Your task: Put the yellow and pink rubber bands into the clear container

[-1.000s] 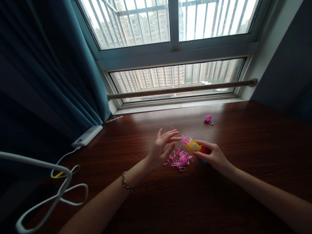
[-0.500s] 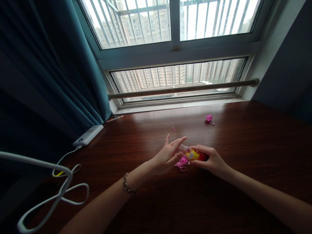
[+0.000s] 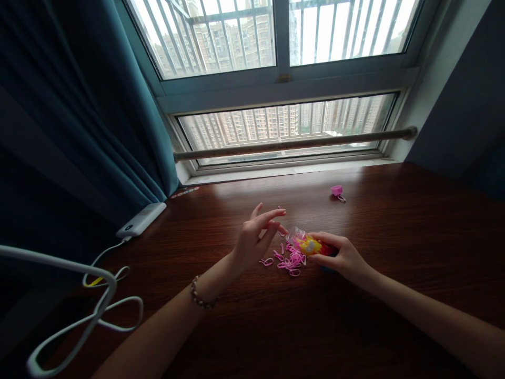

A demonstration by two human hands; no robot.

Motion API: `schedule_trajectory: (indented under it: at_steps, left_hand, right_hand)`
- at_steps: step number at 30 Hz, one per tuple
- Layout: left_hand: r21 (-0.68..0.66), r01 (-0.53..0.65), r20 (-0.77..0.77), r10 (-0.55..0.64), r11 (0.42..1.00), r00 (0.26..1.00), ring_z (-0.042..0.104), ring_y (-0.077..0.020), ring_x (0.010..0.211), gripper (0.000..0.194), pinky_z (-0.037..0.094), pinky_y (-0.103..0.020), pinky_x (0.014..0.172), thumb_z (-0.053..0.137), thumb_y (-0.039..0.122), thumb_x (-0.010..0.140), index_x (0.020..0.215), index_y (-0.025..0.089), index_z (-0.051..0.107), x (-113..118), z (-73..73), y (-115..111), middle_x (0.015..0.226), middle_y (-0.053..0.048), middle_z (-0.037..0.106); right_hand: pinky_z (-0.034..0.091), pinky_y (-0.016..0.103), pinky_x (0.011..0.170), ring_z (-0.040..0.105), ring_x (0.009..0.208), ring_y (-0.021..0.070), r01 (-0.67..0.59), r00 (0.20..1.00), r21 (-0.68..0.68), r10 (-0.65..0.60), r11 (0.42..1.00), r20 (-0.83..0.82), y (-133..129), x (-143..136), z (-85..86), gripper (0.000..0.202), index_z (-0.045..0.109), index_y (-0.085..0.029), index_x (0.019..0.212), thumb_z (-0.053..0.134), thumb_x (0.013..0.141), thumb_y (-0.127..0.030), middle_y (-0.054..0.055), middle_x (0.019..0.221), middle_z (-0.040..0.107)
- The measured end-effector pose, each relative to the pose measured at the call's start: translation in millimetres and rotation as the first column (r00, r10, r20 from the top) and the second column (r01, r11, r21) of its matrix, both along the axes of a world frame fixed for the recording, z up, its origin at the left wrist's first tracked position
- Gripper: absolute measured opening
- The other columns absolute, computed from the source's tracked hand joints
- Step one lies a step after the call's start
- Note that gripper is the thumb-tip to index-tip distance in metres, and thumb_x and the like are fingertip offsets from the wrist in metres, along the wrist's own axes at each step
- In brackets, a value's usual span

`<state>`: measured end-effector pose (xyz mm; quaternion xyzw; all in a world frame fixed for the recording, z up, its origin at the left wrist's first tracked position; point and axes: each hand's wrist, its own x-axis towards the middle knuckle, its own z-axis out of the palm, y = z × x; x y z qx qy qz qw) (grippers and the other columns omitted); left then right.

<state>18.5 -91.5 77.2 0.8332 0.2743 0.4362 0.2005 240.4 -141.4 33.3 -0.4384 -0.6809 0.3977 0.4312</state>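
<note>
My right hand (image 3: 335, 253) is wrapped around a small clear plastic container (image 3: 310, 245), coloured yellow and red, which lies tipped with its clear end to the left. Below and beside that end is a loose pile of small pink plastic loops (image 3: 292, 261), a few of them scattered to the left. My left hand (image 3: 258, 231) hovers left of the container, apart from it, its fingers stretched and spread. A tiny pink piece (image 3: 281, 233) shows by its fingertips; whether they touch it I cannot tell.
Toward the window lies a pink cap-like piece (image 3: 336, 190) with a loop. At the left, a white power bank (image 3: 142, 220) has a white cable (image 3: 114, 284) plugged in. A blue curtain (image 3: 158, 131) hangs behind it, and a rail (image 3: 295, 145) crosses the window.
My left hand has moved left, away from the container's clear end. More pink loops are spread out on the table. My right hand still holds the container in nearly the same place.
</note>
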Motion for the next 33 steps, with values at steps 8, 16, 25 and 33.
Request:
schedule_trajectory:
  at_steps: [8, 16, 25, 33]
  left_hand:
    - [-0.515, 0.329, 0.220, -0.249, 0.791, 0.943, 0.053, -0.0259, 0.107, 0.042, 0.042, -0.036, 0.091, 0.067, 0.032, 0.069, 0.107, 0.015, 0.058, 23.0, -33.8, -7.8, 0.115, -0.011, 0.057]
    - [-0.513, 0.344, 0.654, 0.099, 0.786, 0.750, 0.063, -0.0194, 0.080, 0.030, 0.050, -0.034, 0.074, 0.057, 0.034, 0.077, 0.100, 0.016, 0.052, 12.0, -19.0, 10.2, 0.092, -0.008, 0.065]
    - [-0.172, -0.321, 0.227, 0.355, 0.931, 0.907, 0.057, -0.0177, 0.085, 0.042, 0.047, -0.029, 0.075, 0.065, 0.030, 0.069, 0.107, 0.018, 0.053, -63.3, -64.0, 47.0, 0.097, -0.005, 0.059]
    - [0.050, -0.361, 0.116, 0.354, 0.931, 0.928, 0.055, -0.0187, 0.092, 0.039, 0.044, -0.033, 0.083, 0.062, 0.027, 0.072, 0.109, 0.019, 0.051, -62.4, -73.5, 50.7, 0.100, -0.006, 0.058]
  right_hand:
    - [0.049, 0.033, 0.077, 0.060, 0.089, 0.0211, -0.079, 0.970, -0.133, 0.046, 0.988, -0.237, 1.2, -8.8, -2.5, 0.046, 0.055, -0.018, 0.106, 0.070, 0.066, -0.033, 0.006, 0.101, 0.063]
    - [0.042, 0.038, 0.090, 0.057, 0.099, 0.0218, -0.087, 0.992, 0.137, 0.099, 0.987, -0.080, 67.3, -26.7, -7.1, 0.041, 0.061, -0.015, 0.096, 0.036, 0.087, -0.046, 0.009, 0.102, 0.063]
    - [0.026, 0.038, 0.105, 0.038, 0.123, 0.0238, -0.343, 0.782, 0.272, 0.113, 0.899, 0.612, 140.7, -60.6, -35.7, 0.040, 0.058, -0.012, 0.112, 0.036, 0.089, -0.036, 0.013, 0.126, 0.049]
    - [0.045, 0.026, 0.081, 0.060, 0.088, 0.0158, -0.404, 0.888, 0.250, 0.312, 0.880, 0.337, 83.8, -57.0, -20.2, 0.034, 0.064, -0.016, 0.097, 0.037, 0.089, -0.034, 0.006, 0.097, 0.066]
